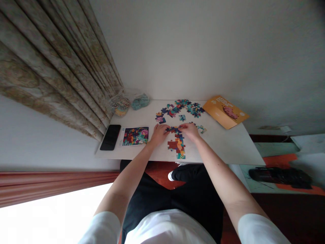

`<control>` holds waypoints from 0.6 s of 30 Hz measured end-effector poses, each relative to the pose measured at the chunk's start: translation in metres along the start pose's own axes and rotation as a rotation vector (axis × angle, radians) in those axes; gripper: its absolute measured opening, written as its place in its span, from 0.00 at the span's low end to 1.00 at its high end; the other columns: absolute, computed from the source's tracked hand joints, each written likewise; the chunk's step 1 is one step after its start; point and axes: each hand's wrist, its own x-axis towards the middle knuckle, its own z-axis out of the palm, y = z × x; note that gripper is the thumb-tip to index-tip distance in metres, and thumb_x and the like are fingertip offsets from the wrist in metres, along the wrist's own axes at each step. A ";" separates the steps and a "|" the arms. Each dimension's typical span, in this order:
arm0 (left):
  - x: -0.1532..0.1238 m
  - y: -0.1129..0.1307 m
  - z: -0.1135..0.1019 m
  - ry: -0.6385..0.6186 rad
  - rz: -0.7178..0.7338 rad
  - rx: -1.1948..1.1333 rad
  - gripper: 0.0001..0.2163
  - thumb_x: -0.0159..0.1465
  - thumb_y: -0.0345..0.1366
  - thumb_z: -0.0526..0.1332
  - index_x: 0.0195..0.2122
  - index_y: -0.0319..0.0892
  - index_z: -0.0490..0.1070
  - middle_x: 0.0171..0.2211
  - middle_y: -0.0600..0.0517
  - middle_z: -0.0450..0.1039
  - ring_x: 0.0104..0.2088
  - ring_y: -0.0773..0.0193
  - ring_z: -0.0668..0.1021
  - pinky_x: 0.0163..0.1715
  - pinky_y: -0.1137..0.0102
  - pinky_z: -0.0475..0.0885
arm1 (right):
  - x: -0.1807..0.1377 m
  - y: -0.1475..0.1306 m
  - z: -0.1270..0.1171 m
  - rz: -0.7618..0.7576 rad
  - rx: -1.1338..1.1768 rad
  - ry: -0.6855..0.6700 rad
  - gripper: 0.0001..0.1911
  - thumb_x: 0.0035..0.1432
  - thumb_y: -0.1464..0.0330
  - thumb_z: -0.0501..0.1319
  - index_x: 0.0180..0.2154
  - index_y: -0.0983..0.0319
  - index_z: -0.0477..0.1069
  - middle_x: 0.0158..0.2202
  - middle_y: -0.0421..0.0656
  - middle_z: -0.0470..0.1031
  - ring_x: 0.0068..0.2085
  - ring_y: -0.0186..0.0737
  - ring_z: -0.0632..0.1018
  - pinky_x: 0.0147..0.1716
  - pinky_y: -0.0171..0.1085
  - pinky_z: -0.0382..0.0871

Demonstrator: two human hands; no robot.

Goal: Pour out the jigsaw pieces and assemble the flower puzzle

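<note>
A strip of dark blue joined puzzle pieces point(174, 129) lies on the white table between my two hands. My left hand point(159, 134) rests at the strip's left end, its fingertips touching the pieces. At the right end, my right hand point(190, 130) has its thumb and fingers pinched on the strip's edge. Just below the strip is a joined puzzle section point(178, 145) with brown, orange and teal parts. Loose puzzle pieces point(175, 109) are spread in an arc beyond my hands, and a single teal piece point(182, 117) lies apart from them.
At the left are a picture sheet point(135, 136) and a black phone point(110, 137). Clear bags of pieces point(120, 105) stand at the back left beside the curtain point(83, 61). An orange puzzle box point(225, 112) lies at the back right against the wall.
</note>
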 end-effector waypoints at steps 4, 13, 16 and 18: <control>-0.001 0.001 0.000 0.008 0.004 -0.007 0.13 0.68 0.29 0.62 0.51 0.48 0.76 0.55 0.49 0.78 0.62 0.56 0.75 0.72 0.51 0.53 | -0.004 -0.003 0.000 -0.008 -0.070 0.027 0.09 0.50 0.64 0.72 0.35 0.59 0.84 0.30 0.43 0.84 0.33 0.44 0.82 0.34 0.38 0.70; 0.010 0.002 -0.001 0.008 0.021 -0.127 0.15 0.62 0.24 0.64 0.49 0.43 0.77 0.51 0.47 0.79 0.54 0.56 0.78 0.60 0.59 0.71 | -0.004 0.002 0.000 -0.014 0.007 0.025 0.11 0.49 0.62 0.71 0.35 0.58 0.84 0.31 0.43 0.84 0.34 0.46 0.82 0.36 0.39 0.71; 0.011 0.005 0.001 0.015 -0.019 -0.180 0.18 0.62 0.24 0.64 0.53 0.43 0.77 0.53 0.47 0.79 0.53 0.57 0.79 0.58 0.62 0.73 | -0.005 0.005 -0.004 -0.027 0.109 -0.014 0.11 0.48 0.62 0.71 0.34 0.59 0.83 0.31 0.43 0.84 0.34 0.44 0.81 0.36 0.38 0.71; 0.011 0.006 0.002 0.016 -0.045 -0.188 0.19 0.63 0.24 0.63 0.55 0.44 0.77 0.53 0.47 0.79 0.52 0.57 0.80 0.58 0.62 0.74 | -0.005 0.005 -0.006 -0.026 0.173 -0.036 0.12 0.47 0.62 0.71 0.34 0.60 0.82 0.31 0.43 0.84 0.34 0.43 0.81 0.37 0.38 0.71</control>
